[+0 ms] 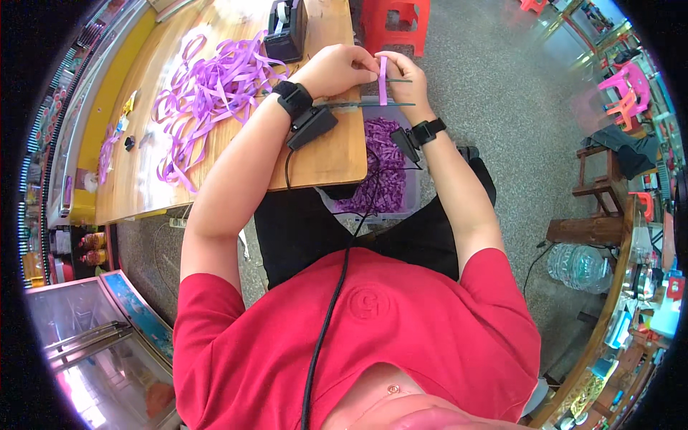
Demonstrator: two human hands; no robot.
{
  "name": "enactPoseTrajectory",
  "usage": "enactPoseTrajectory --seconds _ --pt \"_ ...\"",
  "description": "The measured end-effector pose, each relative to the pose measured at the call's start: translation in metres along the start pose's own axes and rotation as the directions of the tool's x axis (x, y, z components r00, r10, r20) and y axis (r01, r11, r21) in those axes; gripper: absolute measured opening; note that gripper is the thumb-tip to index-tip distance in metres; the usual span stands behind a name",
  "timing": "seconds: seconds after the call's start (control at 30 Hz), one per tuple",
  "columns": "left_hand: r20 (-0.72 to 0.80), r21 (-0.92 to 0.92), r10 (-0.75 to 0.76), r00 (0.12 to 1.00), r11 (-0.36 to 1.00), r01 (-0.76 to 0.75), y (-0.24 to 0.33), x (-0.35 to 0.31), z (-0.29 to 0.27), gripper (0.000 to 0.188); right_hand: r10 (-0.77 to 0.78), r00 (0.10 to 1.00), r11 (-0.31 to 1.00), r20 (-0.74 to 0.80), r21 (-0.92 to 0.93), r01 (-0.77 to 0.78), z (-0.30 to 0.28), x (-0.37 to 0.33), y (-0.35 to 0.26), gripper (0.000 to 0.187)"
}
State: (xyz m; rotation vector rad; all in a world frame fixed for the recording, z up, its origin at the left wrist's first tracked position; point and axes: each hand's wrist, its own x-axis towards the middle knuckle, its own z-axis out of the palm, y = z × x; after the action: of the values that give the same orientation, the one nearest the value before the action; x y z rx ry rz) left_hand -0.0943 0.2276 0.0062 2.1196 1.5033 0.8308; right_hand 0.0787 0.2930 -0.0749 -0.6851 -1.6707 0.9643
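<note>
A short length of purple ribbon (pixel 383 89) stretches across two thin dark rods (pixel 403 104) that stick out past the table's right edge. My left hand (pixel 340 70) is closed in a pinch at the ribbon's left side. On the other side, my right hand (pixel 406 80) curls around the ribbon's far end with fingertips pressed to it. Below both hands, a clear plastic bin (pixel 413 195) holds many small purple ribbon pieces (pixel 383 154). A large tangled heap of purple ribbon (pixel 215 89) lies on the table, left of my left forearm.
The wooden table (pixel 322 161) fills the left side. A black tape dispenser (pixel 285 32) stands at its far edge. Beyond is a red plastic stool (pixel 394 29). A black cable (pixel 337 287) runs down my shirt. A large water bottle (pixel 577 269) lies at right.
</note>
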Motion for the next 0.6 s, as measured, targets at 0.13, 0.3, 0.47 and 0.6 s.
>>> enactPoseTrajectory --seconds 0.13,0.3,0.47,0.6 --pt "-0.015 -0.029 -0.04 0.999 0.999 0.04 0.0 0.001 0.002 0.017 -0.034 0.999 0.999 -0.011 0.012 0.034 0.001 0.001 0.01 0.021" --pt "-0.006 -0.036 -0.015 1.0 0.999 0.015 0.002 0.002 0.001 0.016 0.034 0.999 0.999 0.011 0.024 -0.034 0.004 -0.016 0.023 0.02" --pt "0.013 -0.051 -0.009 1.0 0.999 0.01 0.004 0.003 0.002 0.017 0.097 0.99 0.995 0.098 -0.047 -0.093 0.007 -0.031 0.033 0.022" --pt "0.038 -0.024 0.013 0.999 1.0 -0.012 0.006 0.002 0.001 0.018 0.09 0.992 0.994 0.084 0.052 -0.095 0.008 -0.021 0.033 0.02"
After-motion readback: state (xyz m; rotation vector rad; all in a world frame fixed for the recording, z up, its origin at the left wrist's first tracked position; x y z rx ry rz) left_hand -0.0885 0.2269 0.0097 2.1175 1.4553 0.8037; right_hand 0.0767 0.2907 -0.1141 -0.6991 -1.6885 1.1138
